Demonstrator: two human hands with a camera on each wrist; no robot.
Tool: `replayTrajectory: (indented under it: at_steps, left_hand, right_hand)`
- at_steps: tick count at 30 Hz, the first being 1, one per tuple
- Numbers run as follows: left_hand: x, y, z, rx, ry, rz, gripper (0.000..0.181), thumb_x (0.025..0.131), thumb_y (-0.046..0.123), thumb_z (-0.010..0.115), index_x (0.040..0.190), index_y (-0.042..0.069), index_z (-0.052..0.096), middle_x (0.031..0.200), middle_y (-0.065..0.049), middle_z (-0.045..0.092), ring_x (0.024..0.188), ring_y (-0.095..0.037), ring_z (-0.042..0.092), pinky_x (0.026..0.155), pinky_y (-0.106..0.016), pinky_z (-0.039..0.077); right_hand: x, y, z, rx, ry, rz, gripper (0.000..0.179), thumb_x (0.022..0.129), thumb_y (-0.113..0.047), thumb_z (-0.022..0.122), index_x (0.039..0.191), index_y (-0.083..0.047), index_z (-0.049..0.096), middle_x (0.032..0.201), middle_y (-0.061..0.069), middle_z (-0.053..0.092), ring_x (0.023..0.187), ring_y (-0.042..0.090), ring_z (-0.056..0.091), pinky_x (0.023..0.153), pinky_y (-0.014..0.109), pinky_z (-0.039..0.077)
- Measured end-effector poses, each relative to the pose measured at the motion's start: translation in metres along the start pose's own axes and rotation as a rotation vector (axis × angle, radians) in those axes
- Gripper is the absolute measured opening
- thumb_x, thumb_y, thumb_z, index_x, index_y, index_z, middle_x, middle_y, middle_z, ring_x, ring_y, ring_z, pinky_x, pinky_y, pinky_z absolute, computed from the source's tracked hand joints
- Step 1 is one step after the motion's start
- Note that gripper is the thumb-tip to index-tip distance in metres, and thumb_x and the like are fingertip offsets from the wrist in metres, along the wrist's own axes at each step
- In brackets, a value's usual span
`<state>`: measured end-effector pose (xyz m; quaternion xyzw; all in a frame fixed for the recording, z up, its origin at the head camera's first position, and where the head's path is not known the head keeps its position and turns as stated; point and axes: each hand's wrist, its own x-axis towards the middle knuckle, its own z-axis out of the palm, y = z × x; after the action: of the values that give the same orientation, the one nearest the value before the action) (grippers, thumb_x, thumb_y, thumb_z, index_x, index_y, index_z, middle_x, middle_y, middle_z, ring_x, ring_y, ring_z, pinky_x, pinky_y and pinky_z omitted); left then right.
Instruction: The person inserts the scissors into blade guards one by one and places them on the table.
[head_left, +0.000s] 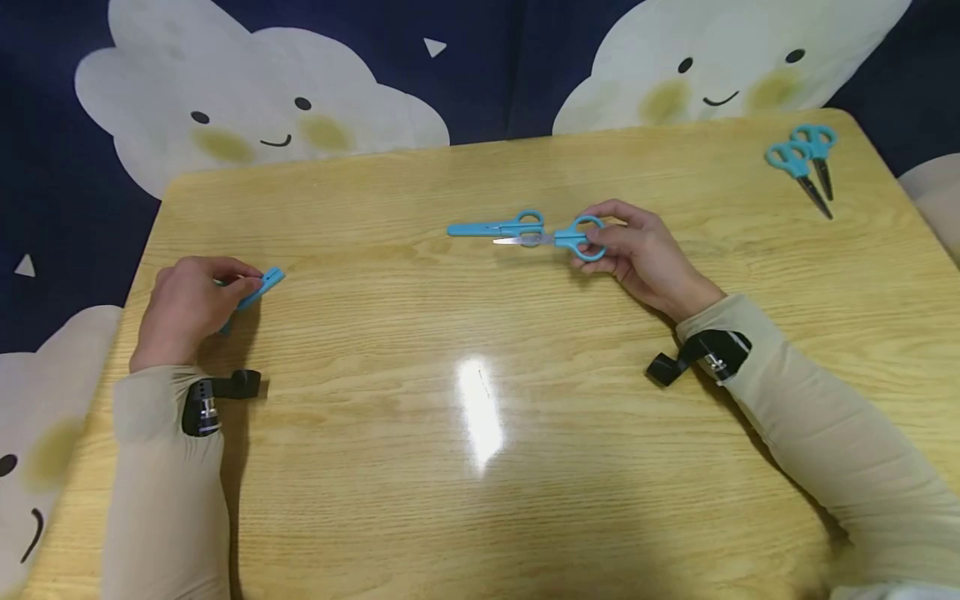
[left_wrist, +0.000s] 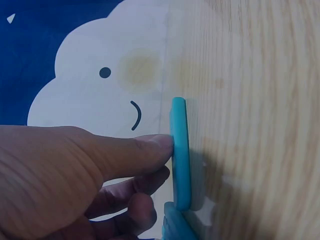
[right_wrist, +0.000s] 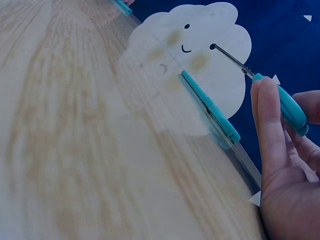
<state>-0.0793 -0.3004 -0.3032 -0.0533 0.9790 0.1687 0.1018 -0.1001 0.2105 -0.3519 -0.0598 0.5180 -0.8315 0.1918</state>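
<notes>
At the left of the table my left hand point(head_left: 187, 304) pinches a slim light-blue piece point(head_left: 266, 282), which looks like a scissors blade cover. In the left wrist view my thumb presses on this cover point(left_wrist: 181, 150), and a second blue piece point(left_wrist: 177, 224), partly cut off, lies just below it. My right hand point(head_left: 637, 250) grips scissors point(head_left: 570, 238) by their blue handles, bare metal blades pointing left. Those blades appear just in front of another pair of blue scissors point(head_left: 480, 228) with covered blades. The right wrist view shows the held scissors point(right_wrist: 292, 114) above the tabletop.
Two more blue-handled scissors point(head_left: 802, 158) with bare dark blades lie together at the table's far right corner. A cloud-print cloth point(head_left: 495, 75) on dark blue stands behind the wooden table point(head_left: 375, 467). Both sleeves carry black wrist cameras.
</notes>
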Motion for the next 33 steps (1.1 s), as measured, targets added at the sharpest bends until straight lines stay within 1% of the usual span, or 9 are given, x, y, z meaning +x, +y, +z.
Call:
replayTrajectory:
  at_steps: [9, 14, 16, 18, 20, 23, 27, 29, 33]
  left_hand:
    - [0.0000, -0.0004, 0.0016, 0.004, -0.010, 0.022, 0.040, 0.100, 0.041, 0.050, 0.121, 0.011, 0.066, 0.125, -0.026, 0.062, 0.121, -0.047, 0.043, 0.090, -0.057, 0.036]
    - [-0.0025, 0.0001, -0.0007, 0.004, 0.010, 0.015, 0.042, 0.098, 0.044, 0.054, 0.121, 0.011, 0.066, 0.120, -0.025, 0.064, 0.110, -0.040, 0.046, 0.071, -0.039, 0.037]
    - [-0.0034, -0.0003, -0.0030, 0.006, 0.013, 0.016, 0.046, 0.097, 0.048, 0.054, 0.121, 0.011, 0.066, 0.120, -0.025, 0.064, 0.109, -0.040, 0.047, 0.069, -0.037, 0.036]
    - [-0.0037, -0.0011, -0.0053, 0.013, 0.004, 0.028, 0.049, 0.096, 0.050, 0.053, 0.121, 0.010, 0.066, 0.121, -0.026, 0.063, 0.111, -0.042, 0.048, 0.072, -0.042, 0.039]
    - [-0.0031, -0.0018, -0.0067, 0.015, -0.013, 0.036, 0.051, 0.096, 0.052, 0.053, 0.121, 0.009, 0.066, 0.121, -0.027, 0.063, 0.113, -0.043, 0.048, 0.082, -0.050, 0.040]
    - [-0.0017, -0.0039, -0.0073, 0.029, -0.038, 0.039, 0.052, 0.096, 0.053, 0.053, 0.120, 0.009, 0.066, 0.120, -0.027, 0.063, 0.109, -0.043, 0.051, 0.084, -0.053, 0.040]
    - [-0.0005, -0.0069, -0.0056, 0.051, -0.074, 0.026, 0.054, 0.094, 0.055, 0.054, 0.120, 0.009, 0.066, 0.121, -0.026, 0.063, 0.103, -0.040, 0.052, 0.071, -0.044, 0.041]
    - [-0.0004, -0.0068, -0.0048, 0.053, -0.082, 0.027, 0.054, 0.094, 0.055, 0.055, 0.120, 0.009, 0.066, 0.121, -0.026, 0.063, 0.105, -0.041, 0.051, 0.072, -0.044, 0.041]
    - [-0.0002, -0.0034, -0.0031, 0.045, -0.050, 0.046, 0.049, 0.093, 0.052, 0.059, 0.115, 0.009, 0.068, 0.115, -0.024, 0.066, 0.096, -0.036, 0.053, 0.065, -0.039, 0.041]
  right_hand:
    - [-0.0001, 0.0021, 0.0004, 0.005, 0.012, 0.000, 0.029, 0.094, -0.002, 0.059, 0.121, 0.005, 0.049, 0.083, 0.014, 0.071, 0.074, 0.027, 0.075, 0.068, 0.031, 0.061]
    - [-0.0007, 0.0027, 0.0016, -0.006, 0.021, 0.010, 0.030, 0.094, -0.003, 0.059, 0.121, 0.005, 0.049, 0.082, 0.013, 0.071, 0.074, 0.026, 0.075, 0.067, 0.030, 0.060]
    - [-0.0002, 0.0029, 0.0021, -0.006, 0.019, 0.010, 0.031, 0.094, -0.003, 0.059, 0.122, 0.005, 0.048, 0.082, 0.013, 0.071, 0.074, 0.026, 0.075, 0.067, 0.030, 0.061]
    - [0.0005, 0.0030, 0.0023, -0.006, 0.016, 0.008, 0.031, 0.094, -0.003, 0.059, 0.122, 0.004, 0.048, 0.082, 0.013, 0.072, 0.074, 0.026, 0.075, 0.068, 0.030, 0.061]
    - [0.0010, 0.0030, 0.0023, -0.006, 0.015, 0.008, 0.031, 0.094, -0.003, 0.060, 0.122, 0.004, 0.049, 0.081, 0.013, 0.072, 0.074, 0.026, 0.075, 0.068, 0.030, 0.061]
    - [0.0014, 0.0032, 0.0015, -0.008, 0.018, 0.009, 0.031, 0.094, -0.003, 0.060, 0.122, 0.004, 0.049, 0.081, 0.013, 0.072, 0.074, 0.025, 0.075, 0.067, 0.030, 0.060]
    - [0.0013, 0.0033, 0.0004, -0.005, 0.015, 0.018, 0.032, 0.094, -0.003, 0.059, 0.123, 0.004, 0.048, 0.082, 0.013, 0.072, 0.074, 0.024, 0.075, 0.068, 0.030, 0.060]
    - [0.0014, 0.0030, 0.0000, 0.002, 0.012, 0.020, 0.032, 0.094, -0.002, 0.059, 0.123, 0.005, 0.047, 0.082, 0.014, 0.072, 0.074, 0.025, 0.075, 0.068, 0.030, 0.060]
    - [0.0012, 0.0013, -0.0006, 0.001, 0.017, 0.013, 0.030, 0.095, -0.001, 0.058, 0.122, 0.005, 0.048, 0.083, 0.014, 0.071, 0.074, 0.026, 0.075, 0.067, 0.031, 0.060]
